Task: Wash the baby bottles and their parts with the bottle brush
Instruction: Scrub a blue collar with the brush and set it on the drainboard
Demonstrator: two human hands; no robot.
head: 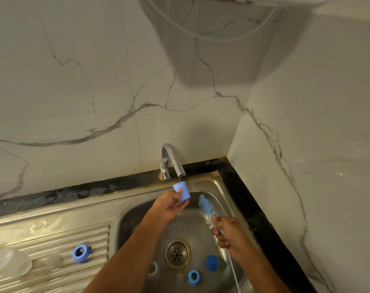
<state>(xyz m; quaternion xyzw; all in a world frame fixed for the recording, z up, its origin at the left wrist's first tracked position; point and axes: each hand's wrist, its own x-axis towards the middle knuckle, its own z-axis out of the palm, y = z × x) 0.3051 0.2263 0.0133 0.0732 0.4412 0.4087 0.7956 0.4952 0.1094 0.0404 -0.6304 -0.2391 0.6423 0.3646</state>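
Head view looked down into a steel sink [219, 192], where the left hand [171, 203] pinched a light blue bottle cap [183, 190] under the thin stream from the tap [171, 159]. The right hand [227, 230] gripped the wire handle of the bottle brush [207, 207], bristles pointing up beside the cap. A blue ring [193, 277] and a blue dome [211, 262] lay near the drain [177, 253]; another ring [80, 253] and a clear bottle [9, 263] lay on the draining board [52, 240].
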